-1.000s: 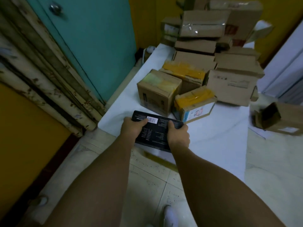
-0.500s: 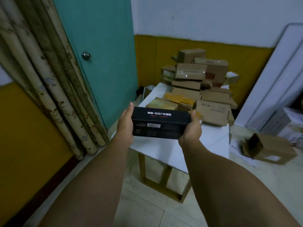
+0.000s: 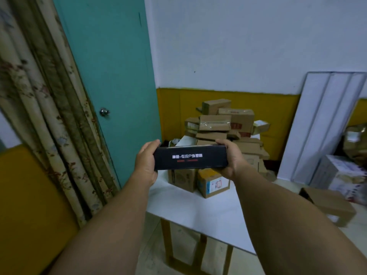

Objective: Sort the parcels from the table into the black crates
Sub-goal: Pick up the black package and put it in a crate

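Grip: my left hand and right hand clasp the long black printed carton by its ends.
Risk: I see no black crates; turning blind, it could slip.

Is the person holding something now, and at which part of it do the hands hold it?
Yes: a black box, lifted above the table. The left hand grips its left end and the right hand grips its right end.
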Demonstrator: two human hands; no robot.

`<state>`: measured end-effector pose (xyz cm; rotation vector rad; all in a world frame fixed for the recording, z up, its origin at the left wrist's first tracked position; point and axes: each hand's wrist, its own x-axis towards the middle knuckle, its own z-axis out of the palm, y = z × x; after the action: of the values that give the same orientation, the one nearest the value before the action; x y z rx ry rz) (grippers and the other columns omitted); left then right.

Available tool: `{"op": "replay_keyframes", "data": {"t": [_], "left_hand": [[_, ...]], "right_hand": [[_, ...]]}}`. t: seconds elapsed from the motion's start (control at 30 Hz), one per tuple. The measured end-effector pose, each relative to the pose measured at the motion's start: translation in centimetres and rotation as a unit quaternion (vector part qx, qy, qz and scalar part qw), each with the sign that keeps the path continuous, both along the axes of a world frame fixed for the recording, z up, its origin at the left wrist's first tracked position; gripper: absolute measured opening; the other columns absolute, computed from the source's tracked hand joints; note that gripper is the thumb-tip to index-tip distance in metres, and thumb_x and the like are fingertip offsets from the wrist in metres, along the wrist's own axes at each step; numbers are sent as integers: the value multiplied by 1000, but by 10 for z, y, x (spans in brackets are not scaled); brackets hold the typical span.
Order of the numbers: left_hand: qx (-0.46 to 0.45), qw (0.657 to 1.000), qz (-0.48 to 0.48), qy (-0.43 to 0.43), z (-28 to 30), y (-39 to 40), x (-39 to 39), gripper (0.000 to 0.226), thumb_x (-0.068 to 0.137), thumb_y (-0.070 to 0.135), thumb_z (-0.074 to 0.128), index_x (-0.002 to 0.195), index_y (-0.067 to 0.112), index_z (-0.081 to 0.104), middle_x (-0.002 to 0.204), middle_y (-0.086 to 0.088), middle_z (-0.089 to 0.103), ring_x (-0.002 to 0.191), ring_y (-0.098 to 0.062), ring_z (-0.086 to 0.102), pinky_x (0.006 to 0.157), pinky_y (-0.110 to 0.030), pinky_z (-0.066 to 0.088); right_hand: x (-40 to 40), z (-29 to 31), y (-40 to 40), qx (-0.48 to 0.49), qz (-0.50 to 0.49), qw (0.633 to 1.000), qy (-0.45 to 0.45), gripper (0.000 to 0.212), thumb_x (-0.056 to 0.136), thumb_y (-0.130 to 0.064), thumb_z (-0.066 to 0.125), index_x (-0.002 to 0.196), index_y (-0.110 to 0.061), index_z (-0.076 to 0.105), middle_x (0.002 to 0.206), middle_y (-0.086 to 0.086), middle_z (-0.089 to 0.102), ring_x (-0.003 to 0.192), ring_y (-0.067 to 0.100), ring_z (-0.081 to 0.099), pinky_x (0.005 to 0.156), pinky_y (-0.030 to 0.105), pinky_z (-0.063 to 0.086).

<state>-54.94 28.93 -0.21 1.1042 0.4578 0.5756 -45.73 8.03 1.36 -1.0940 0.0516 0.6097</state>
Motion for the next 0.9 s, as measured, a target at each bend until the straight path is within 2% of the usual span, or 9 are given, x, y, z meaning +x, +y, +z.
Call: {"op": "replay_keyframes", "data": {"t": [0.07, 0.13, 0.23, 0.3, 0.4, 0.6, 0.73, 0.8, 0.9], "left_hand": [[-13, 1000, -11, 0, 3, -7, 3, 29, 90, 27, 62, 116, 16, 64, 101, -12, 69, 85, -28, 64, 81, -42, 51], [-20, 999, -36, 23, 4, -10, 6, 44, 90, 27, 57, 129, 8, 60, 111, -18, 68, 90, -31, 64, 84, -42, 50], [1, 997, -58, 44, 2, -12, 8, 36, 94, 19, 53, 128, 11, 62, 109, -16, 72, 92, -31, 66, 82, -41, 52], [13, 998, -52, 30, 0, -10, 10, 38, 93, 16, 56, 131, 15, 61, 109, -15, 73, 94, -32, 68, 80, -40, 54], [17, 999, -34, 15, -1, -9, 11, 41, 92, 14, 60, 133, 16, 60, 106, -12, 74, 91, -29, 70, 77, -38, 55], [20, 1000, 13, 10, 3, 0, 11, 43, 91, 14, 64, 133, 19, 58, 103, -8, 74, 84, -22, 70, 65, -30, 54], [14, 998, 55, 17, 2, 3, 15, 42, 91, 18, 67, 132, 16, 56, 104, -7, 72, 83, -19, 68, 60, -28, 54], [-1, 998, 62, 25, -1, 0, 20, 46, 91, 21, 68, 133, 13, 52, 112, -10, 70, 90, -20, 68, 67, -33, 57], [-61, 997, 26, 27, -7, -6, 31, 45, 91, 21, 68, 131, 14, 50, 117, -14, 69, 98, -28, 69, 76, -42, 59]], "right_hand": [[3, 6, -10, -6, 22, 1000, -19, 33, 89, -24, 63, 115, -5, 57, 116, 22, 67, 106, 37, 65, 101, 50, 49], [6, 7, -13, -8, 16, 998, -52, 38, 87, -15, 58, 123, -5, 58, 128, 24, 62, 117, 42, 60, 102, 55, 47], [14, 7, -13, 5, -4, 995, -96, 48, 83, -2, 50, 130, -9, 56, 123, 26, 64, 103, 43, 64, 90, 60, 52], [19, 4, -10, 1, -28, 995, -99, 53, 80, -4, 60, 131, -15, 53, 122, 26, 64, 100, 43, 67, 81, 60, 57], [22, 0, -6, -17, -60, 994, -90, 48, 84, -7, 70, 126, -20, 51, 114, 22, 67, 102, 43, 68, 84, 62, 55], [20, -3, 7, -3, -20, 998, -66, 32, 91, -16, 66, 120, -7, 58, 111, 24, 71, 95, 41, 69, 64, 43, 60], [20, -6, 20, 29, -36, 997, -61, 51, 81, -14, 72, 127, -5, 53, 109, 25, 71, 101, 46, 68, 77, 58, 59], [20, -9, 28, 43, -53, 996, -58, 57, 76, -10, 72, 128, -2, 51, 112, 28, 69, 101, 49, 67, 80, 62, 56], [17, -10, 41, 60, -57, 995, -54, 52, 76, -2, 68, 125, -2, 51, 113, 30, 67, 105, 50, 65, 84, 63, 55]]}}
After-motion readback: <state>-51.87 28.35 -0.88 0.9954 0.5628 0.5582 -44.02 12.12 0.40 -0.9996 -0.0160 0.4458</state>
